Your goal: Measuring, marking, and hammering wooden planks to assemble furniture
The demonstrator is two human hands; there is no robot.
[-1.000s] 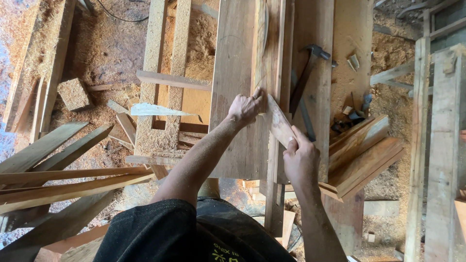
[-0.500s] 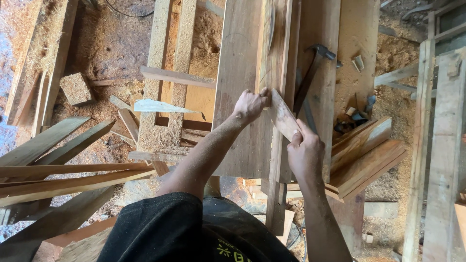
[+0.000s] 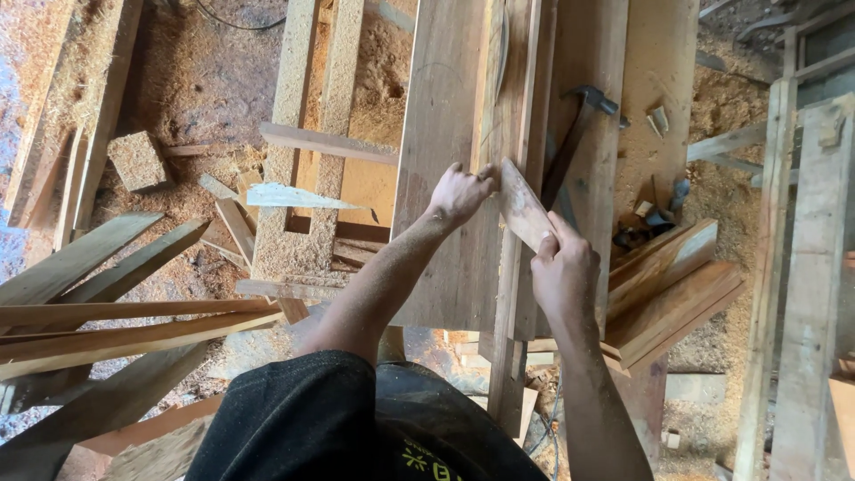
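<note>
Both hands are still gripping a short wooden offcut (image 3: 521, 209) over the table (image 3: 445, 134): left hand (image 3: 459, 191) pinching its far end, right hand (image 3: 563, 272) clamping its near end, lifted slightly nearer a hammer (image 3: 574, 134).

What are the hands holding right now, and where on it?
A short wooden piece: left hand at its far end, right hand at its near end.
</note>
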